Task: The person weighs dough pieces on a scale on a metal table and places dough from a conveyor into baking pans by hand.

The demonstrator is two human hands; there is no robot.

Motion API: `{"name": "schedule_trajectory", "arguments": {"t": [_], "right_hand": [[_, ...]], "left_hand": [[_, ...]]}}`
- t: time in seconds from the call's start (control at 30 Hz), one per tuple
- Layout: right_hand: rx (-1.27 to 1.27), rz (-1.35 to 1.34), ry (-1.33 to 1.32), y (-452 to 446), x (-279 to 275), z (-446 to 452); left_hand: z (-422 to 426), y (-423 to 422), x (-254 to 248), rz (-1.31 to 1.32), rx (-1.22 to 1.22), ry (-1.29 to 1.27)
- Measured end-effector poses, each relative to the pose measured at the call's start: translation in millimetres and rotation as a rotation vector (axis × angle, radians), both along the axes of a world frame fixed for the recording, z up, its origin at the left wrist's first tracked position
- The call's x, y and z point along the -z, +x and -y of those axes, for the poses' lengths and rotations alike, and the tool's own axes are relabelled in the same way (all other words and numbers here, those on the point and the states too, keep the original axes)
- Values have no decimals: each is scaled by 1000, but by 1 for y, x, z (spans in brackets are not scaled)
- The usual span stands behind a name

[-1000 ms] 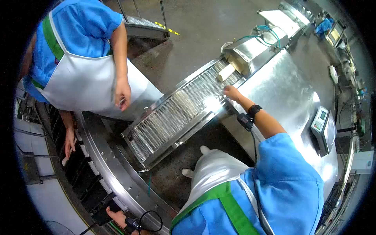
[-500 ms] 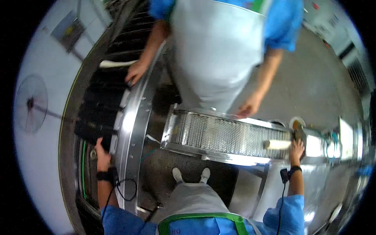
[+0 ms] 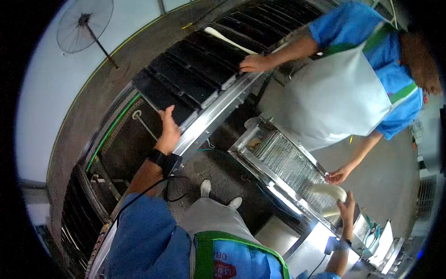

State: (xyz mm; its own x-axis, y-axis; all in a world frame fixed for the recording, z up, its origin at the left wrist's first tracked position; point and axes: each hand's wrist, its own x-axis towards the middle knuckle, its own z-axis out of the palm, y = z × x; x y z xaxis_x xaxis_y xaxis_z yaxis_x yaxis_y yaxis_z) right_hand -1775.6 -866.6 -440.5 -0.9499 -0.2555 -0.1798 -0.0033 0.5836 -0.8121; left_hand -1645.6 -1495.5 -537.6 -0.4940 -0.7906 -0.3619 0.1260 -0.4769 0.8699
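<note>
My left hand (image 3: 168,132) is at the near end of a row of black slats (image 3: 172,86), its fingers and thumb at the edge of the last slat. Part of its grip is hidden. My right hand (image 3: 346,210) closes on one end of a thick, pale, dough-like strip (image 3: 329,191), which bends up off the metal mesh belt (image 3: 285,156). Another short pale piece (image 3: 331,212) lies on the mesh beside that hand.
Opposite me, a person in a white apron (image 3: 334,93) has one hand (image 3: 255,63) on the slats and the other (image 3: 340,174) at the mesh belt's edge. A long pale strip (image 3: 230,41) lies across the slats. A metal rail (image 3: 213,111) edges them.
The view has turned, and both lines now run diagonally. The pale strip that lay on the mesh by my right hand is now bent and lifted in it. My left hand stays at the slats' end.
</note>
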Motion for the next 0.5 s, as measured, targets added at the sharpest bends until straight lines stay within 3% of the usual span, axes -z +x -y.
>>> {"name": "schedule_trajectory", "arguments": {"t": [0.03,0.1,0.17,0.2,0.23,0.4,0.5], "right_hand": [[-34,-33,54,-1,-13,39],[-157,-215,-79,-10,-14,104],[-224,-274,3,-14,-45,190],[-239,-291,-152,-11,-59,233],[-185,-241,-249,-9,-69,271],[-449,-155,-622,5,-107,453],[-586,36,-435,2,-83,552]], "left_hand": [[-21,1,-34,46,-34,63],[1,10,-1,-40,91,89],[-5,18,-24,-45,97,202],[8,24,-10,-150,171,150],[-5,30,-49,-145,155,185],[13,39,-21,-143,160,219],[11,43,-28,-114,158,215]]}}
